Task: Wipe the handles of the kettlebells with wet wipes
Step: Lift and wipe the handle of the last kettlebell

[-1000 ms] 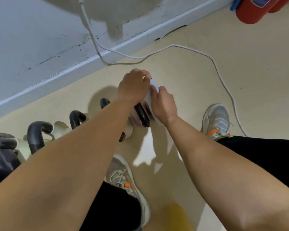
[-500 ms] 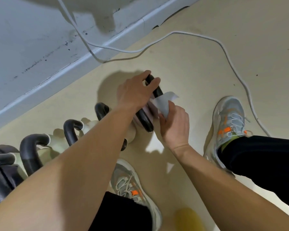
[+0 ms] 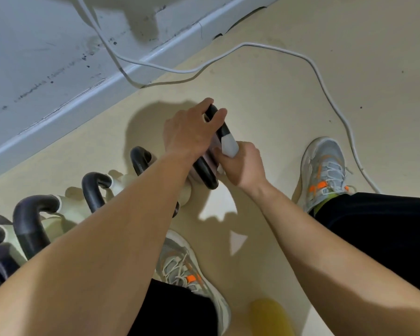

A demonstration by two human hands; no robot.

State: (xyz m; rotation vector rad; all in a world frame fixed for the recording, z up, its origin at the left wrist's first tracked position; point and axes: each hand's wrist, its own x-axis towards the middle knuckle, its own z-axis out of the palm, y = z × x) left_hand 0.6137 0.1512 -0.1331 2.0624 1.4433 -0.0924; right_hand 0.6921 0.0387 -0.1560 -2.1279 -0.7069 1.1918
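Note:
A pink kettlebell with a black handle (image 3: 205, 172) stands on the floor at the right end of a row. My left hand (image 3: 189, 132) grips the far end of that handle, fingers curled over it. My right hand (image 3: 243, 163) holds a white wet wipe (image 3: 229, 144) wrapped round the middle of the same handle. The kettlebell's body is mostly hidden under my hands. Several more kettlebells with black handles (image 3: 95, 187) line up to the left, the nearest pale cream.
A white cable (image 3: 272, 48) snakes over the beige floor from the grey wall skirting (image 3: 58, 112). My two grey trainers (image 3: 325, 170) stand either side of the kettlebell. A blurred yellow object (image 3: 269, 316) lies at the bottom edge.
My right hand has closed the wipe round the handle, where before it held the wipe loose beside it. My left hand has kept its grip on the handle's far end.

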